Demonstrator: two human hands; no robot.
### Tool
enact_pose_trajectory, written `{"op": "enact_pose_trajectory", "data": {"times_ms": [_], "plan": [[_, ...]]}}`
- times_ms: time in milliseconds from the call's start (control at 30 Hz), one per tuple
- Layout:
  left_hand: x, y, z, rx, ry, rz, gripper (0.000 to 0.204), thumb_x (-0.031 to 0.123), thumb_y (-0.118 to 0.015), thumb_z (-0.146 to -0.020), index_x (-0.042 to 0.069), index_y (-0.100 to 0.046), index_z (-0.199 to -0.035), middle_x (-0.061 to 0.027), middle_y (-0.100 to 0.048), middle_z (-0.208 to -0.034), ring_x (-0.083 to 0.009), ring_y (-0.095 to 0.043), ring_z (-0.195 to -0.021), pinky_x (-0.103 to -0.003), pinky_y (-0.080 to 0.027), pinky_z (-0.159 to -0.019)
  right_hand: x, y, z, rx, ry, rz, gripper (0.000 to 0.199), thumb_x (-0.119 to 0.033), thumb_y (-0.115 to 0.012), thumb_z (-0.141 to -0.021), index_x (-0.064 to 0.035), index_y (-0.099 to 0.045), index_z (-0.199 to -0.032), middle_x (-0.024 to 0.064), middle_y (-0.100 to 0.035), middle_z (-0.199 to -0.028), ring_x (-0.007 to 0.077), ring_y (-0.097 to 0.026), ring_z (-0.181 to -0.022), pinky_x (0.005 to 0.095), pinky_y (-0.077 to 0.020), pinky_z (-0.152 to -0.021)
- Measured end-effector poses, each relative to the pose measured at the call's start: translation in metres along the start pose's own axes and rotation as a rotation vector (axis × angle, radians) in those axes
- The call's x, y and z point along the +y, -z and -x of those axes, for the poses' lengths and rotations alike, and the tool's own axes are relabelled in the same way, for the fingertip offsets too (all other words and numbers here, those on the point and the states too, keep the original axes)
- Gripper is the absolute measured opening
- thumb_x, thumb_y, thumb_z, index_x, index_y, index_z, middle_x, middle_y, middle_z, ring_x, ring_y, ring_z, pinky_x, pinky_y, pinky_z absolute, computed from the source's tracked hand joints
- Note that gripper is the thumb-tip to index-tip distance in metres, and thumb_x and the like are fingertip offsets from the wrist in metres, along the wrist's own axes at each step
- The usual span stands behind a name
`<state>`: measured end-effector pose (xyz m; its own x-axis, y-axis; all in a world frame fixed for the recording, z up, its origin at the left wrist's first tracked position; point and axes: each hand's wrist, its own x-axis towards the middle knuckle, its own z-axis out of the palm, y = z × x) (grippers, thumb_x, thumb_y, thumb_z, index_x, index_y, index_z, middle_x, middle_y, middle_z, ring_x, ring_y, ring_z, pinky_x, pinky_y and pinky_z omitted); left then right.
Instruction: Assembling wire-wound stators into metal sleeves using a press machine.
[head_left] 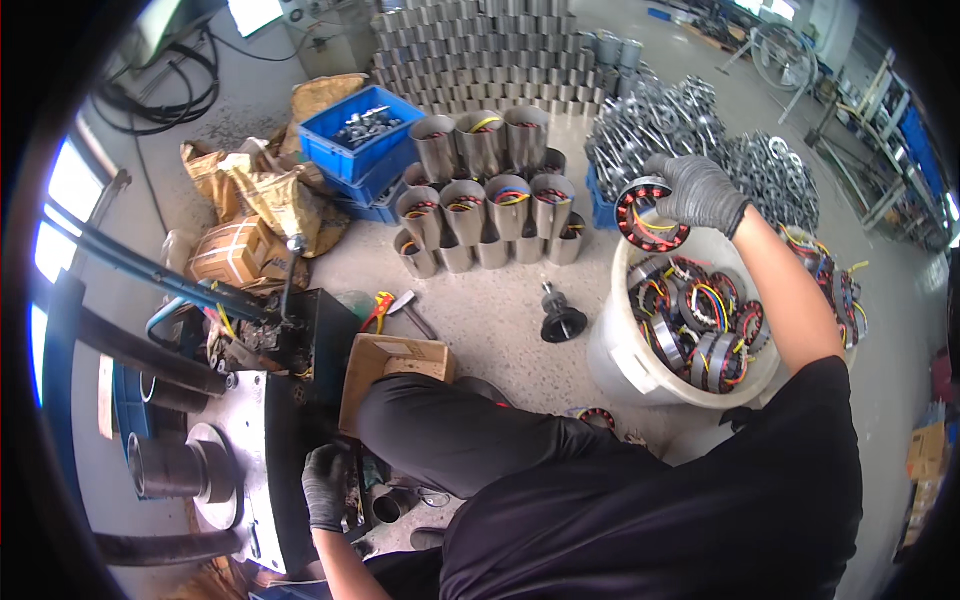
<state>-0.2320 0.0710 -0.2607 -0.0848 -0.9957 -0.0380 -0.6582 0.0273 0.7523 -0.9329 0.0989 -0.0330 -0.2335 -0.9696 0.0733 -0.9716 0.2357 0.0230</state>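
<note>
My right hand [704,194], in a grey glove, grips a ring-shaped motor stator [628,212] by its edge, with red windings and yellow and red wires showing inside it. It is held up over the far rim of a white plastic tub [625,365]. More stators [708,305] with coloured leads are heaped in that tub. My left hand [325,487], also gloved in grey, hangs low beside the dark side of a press with a pale metal plate [262,455]. Its fingers are too dark and hidden to read. On that plate stands a dark steel cylinder [165,466] on a round disc.
Metal sleeves [490,210] with wires inside stand stacked ahead; more sleeves [480,60] form a wall behind. Blue bins [355,160] sit left of them. A hammer [412,315], pliers [379,312] and a black flanged part [562,318] lie on the floor. Metal parts [655,130] pile behind the tub.
</note>
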Motion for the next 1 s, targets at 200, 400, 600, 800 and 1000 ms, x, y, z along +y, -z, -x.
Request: {"op": "enact_pose_trajectory", "data": {"times_ms": [200, 400, 600, 800, 1000], "plan": [[0.030, 0.005, 0.007, 0.094, -0.153, 0.065, 0.029, 0.005, -0.071, -0.092, 0.000, -0.067, -0.119, -0.0160, -0.068, -0.110, -0.0262, -0.069, -0.101, -0.036, -0.055, -0.090, -0.172, 0.038, -0.014, -0.012, 0.430, -0.623, 0.054, -0.012, -0.065, -0.079, -0.0041, -0.061, -0.133, 0.0207, -0.074, -0.093, 0.0330, -0.075, -0.083, 0.0414, -0.0590, -0.080], [0.063, 0.028, 0.018, 0.016, -0.136, 0.609, 0.034, 0.018, -0.066, -0.101, -0.001, -0.063, -0.129, -0.0100, -0.070, -0.121, -0.0176, -0.064, -0.113, -0.033, -0.050, -0.102, -0.354, 0.018, -0.013, -0.249, 0.897, -0.735, 0.059, -0.007, -0.065, -0.078, -0.0028, -0.058, -0.137, 0.0241, -0.069, -0.109, 0.0360, -0.072, -0.095, 0.0405, -0.0567, -0.087], [0.070, 0.053, 0.021, -0.106, -0.169, 1.390, 0.069, 0.049, -0.066, -0.099, 0.002, -0.050, -0.147, -0.0124, -0.061, -0.139, -0.0224, -0.057, -0.129, -0.039, -0.044, -0.111, -0.506, -0.057, -0.011, -0.272, 1.359, -0.861, 0.065, -0.008, -0.071, -0.079, 0.0002, -0.053, -0.140, 0.0246, -0.067, -0.124, 0.0369, -0.068, -0.115, 0.0408, -0.0560, -0.096], [0.053, 0.078, 0.025, -0.214, 0.091, 0.968, 0.068, 0.036, -0.077, -0.094, 0.003, -0.051, -0.148, -0.0085, -0.061, -0.138, -0.0181, -0.057, -0.126, -0.035, -0.047, -0.108, -0.530, -0.134, -0.011, -0.243, 1.399, -0.744, 0.064, -0.005, -0.075, -0.077, -0.0019, -0.056, -0.138, 0.0226, -0.068, -0.116, 0.0385, -0.066, -0.110, 0.0447, -0.0539, -0.096], [0.019, 0.035, 0.039, -0.159, 0.072, 0.242, 0.048, 0.027, -0.075, -0.097, 0.001, -0.063, -0.136, -0.0114, -0.075, -0.111, -0.0138, -0.068, -0.103, -0.034, -0.055, -0.093, -0.511, -0.158, -0.013, -0.330, 1.467, -0.648, 0.056, -0.014, -0.081, -0.074, -0.0072, -0.065, -0.128, 0.0167, -0.069, -0.107, 0.0350, -0.064, -0.098, 0.0452, -0.0529, -0.088]]}}
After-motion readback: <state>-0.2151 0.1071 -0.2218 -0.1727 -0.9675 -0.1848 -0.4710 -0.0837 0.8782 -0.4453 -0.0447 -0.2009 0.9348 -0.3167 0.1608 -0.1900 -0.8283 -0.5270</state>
